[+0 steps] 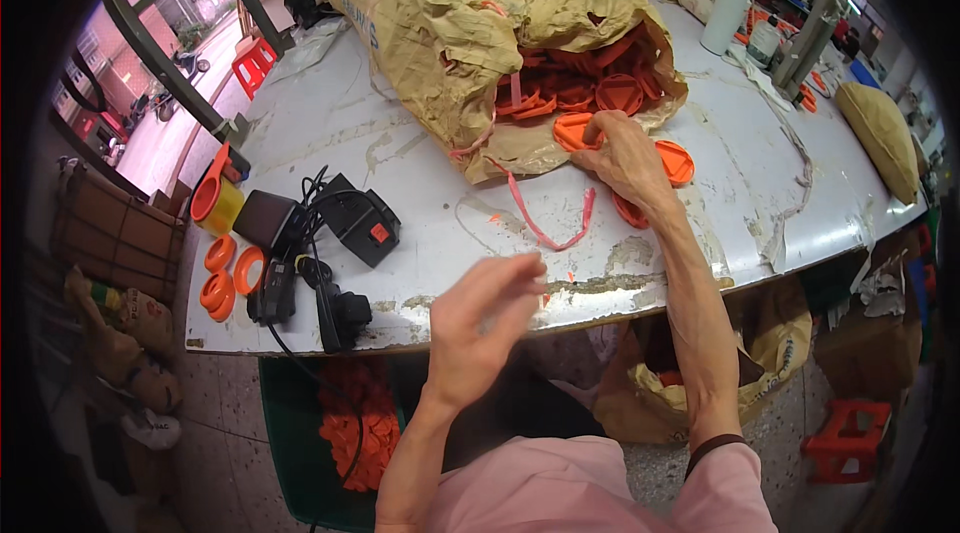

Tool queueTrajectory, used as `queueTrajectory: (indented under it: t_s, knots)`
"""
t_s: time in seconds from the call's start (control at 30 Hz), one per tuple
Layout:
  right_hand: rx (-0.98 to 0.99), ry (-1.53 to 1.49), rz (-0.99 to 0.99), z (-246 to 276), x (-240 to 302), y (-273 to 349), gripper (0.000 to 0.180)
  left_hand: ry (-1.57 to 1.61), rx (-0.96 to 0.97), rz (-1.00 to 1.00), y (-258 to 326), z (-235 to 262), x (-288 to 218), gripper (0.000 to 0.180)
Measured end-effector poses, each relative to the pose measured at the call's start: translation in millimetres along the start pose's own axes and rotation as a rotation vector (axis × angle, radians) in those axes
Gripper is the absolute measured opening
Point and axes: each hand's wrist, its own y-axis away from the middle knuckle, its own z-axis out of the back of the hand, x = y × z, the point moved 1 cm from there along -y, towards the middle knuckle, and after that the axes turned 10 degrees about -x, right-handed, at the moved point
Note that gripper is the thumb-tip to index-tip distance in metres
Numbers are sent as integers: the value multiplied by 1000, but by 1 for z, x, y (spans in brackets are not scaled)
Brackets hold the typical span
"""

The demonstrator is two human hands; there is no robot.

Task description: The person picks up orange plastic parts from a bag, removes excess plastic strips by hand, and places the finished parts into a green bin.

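Observation:
My right hand [632, 161] reaches to the mouth of a large crumpled paper sack [445, 58] lying on the table. Its fingers close on an orange plastic piece [572, 131] at the sack's lower lip. Inside the sack lie several more orange pieces [560, 93], some round with a triangular recess. A round orange piece [674, 164] rests right of that hand, and another shows partly beneath the wrist. Closer to me, over the table's front edge, my left hand [480, 328] is blurred by motion; its fingers point right. A pink plastic strap [530, 213] trails from the sack.
The white worn table [420, 153] carries black chargers [355, 218] with cables, orange rings [249, 270] and a yellow-orange cup [217, 198] at left. Below stands a green bin [285, 433] of orange pieces. An open paper sack [780, 353] and a red stool [848, 440] are at right.

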Motion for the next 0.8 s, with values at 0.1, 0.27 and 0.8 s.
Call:
queueTrajectory:
  t_s: [0.1,0.27,0.8]
  knots:
    - [39,-41,-18,9,-2,-2,32,102,-101,37,-14,-7,18,32]
    - [8,-140,-18,-1,-2,-3,29,204,-208,122,-17,-8,27,32]
    - [-90,-439,-48,-37,29,-12,45,240,-214,131,-14,-9,31,30]
